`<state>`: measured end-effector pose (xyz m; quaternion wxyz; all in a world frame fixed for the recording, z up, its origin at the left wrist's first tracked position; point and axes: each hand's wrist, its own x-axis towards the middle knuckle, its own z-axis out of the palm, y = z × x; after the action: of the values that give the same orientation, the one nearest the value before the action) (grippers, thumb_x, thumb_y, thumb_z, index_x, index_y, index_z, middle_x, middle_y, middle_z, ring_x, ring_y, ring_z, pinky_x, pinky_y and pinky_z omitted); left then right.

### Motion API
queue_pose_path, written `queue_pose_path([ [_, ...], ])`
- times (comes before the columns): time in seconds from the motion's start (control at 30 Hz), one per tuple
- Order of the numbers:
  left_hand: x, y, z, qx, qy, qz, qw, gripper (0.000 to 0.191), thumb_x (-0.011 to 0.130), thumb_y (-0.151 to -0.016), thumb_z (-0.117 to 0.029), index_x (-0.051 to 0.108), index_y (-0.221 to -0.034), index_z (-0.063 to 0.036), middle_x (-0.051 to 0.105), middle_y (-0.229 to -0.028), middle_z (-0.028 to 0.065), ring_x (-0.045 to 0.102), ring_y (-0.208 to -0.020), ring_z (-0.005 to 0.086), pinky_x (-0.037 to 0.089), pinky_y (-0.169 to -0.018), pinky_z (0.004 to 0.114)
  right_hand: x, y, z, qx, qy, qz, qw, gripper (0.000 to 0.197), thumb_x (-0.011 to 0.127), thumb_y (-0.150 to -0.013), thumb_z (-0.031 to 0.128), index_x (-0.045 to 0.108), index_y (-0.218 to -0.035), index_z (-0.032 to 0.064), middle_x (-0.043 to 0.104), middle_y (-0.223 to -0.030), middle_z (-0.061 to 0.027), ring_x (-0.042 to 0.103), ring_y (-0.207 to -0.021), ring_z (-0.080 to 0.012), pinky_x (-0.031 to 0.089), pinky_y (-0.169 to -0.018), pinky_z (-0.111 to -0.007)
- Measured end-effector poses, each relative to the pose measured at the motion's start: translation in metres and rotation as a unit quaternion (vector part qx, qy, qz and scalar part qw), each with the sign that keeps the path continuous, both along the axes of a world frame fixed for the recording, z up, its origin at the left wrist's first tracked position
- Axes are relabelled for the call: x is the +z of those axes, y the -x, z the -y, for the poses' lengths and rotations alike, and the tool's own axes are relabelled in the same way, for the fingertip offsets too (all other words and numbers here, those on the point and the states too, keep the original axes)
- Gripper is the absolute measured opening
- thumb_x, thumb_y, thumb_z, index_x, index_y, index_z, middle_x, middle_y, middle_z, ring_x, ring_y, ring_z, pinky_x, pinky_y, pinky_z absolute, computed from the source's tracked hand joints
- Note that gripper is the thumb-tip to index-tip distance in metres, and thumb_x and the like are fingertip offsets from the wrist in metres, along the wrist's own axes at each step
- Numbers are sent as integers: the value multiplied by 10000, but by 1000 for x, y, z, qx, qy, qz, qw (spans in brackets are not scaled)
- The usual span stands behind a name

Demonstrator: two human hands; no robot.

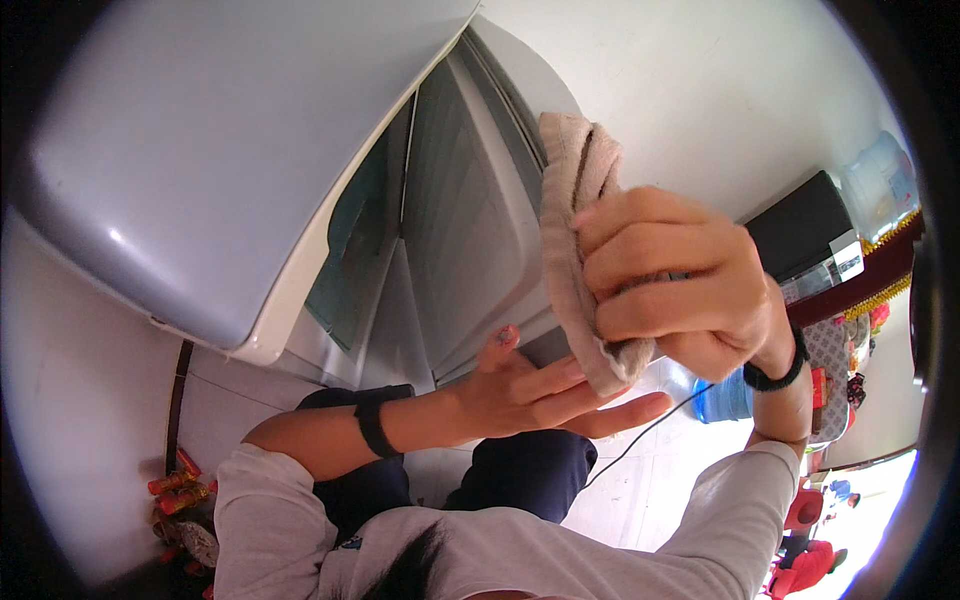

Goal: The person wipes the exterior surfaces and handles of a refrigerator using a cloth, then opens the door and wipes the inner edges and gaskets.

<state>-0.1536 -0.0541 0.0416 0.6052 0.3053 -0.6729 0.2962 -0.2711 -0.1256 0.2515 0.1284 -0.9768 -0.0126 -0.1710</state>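
Note:
My right hand (675, 277) grips a folded beige cloth (562, 225), held up in front of the edge of an open, grey refrigerator (480, 195). Just below it, my left hand (547, 394) is stretched out with its fingers apart. Its fingertips reach the cloth's lower end; whether they press on it I cannot tell. To the left stands a large, smooth grey panel (202, 150) with a cream edge, which looks like part of the refrigerator. A dark greenish pane (352, 247) shows in the gap between this panel and the pale inner wall.
A thin black cable (645, 435) runs past my right wrist. Behind that arm a blue water jug (720, 397) stands on the tiled floor (622, 495). Farther right are a black box-shaped object (802, 225) and a clear jug (881, 187). Red and gold ornaments (180, 484) are at lower left.

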Motion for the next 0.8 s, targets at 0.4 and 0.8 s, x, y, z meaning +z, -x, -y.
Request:
queue_pose_path([
  [0.4,5,3,-1,36,34,-24,998,641,536,-964,-676,361,-1547,-474,370,-1553,13,319,-1489,165,158,-1249,605,22,-31,107,10,209,-63,976,199,518,-842,-40,663,-974,-71,661,-1079,-195,632,-1054,-362,482,-957,-469],
  [0.8,6,0,7,68,67,0,995,578,602,-1038,-340,368,-1543,-498,373,-1465,60,328,-1474,191,158,-1256,605,20,-63,173,-132,206,-111,963,211,563,-851,76,715,-951,-32,706,-996,-204,616,-1020,-362,501,-922,-459],
])
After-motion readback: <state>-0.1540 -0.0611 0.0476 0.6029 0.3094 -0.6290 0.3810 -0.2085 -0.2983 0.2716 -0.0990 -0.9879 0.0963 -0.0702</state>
